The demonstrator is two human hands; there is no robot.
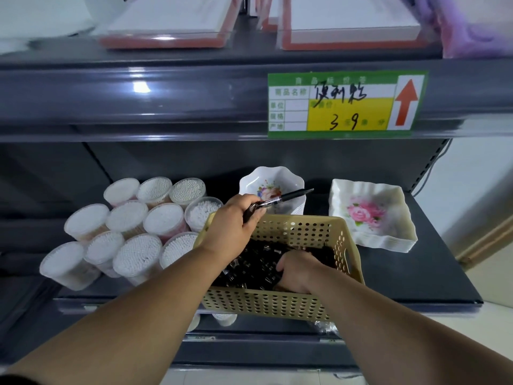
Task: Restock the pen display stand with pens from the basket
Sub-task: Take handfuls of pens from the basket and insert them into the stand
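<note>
Both forearms reach forward to the beige basket (277,304) on the dark shelf (416,276). Left hand (233,222) grips one black pen (286,198) above the basket's far left corner, tip pointing right. Right hand (295,272) is sunk among the black pens (249,266) inside the basket; fingers hidden, grip cannot be told. Cotton swab tubs (130,218) stand just left of the basket.
</note>
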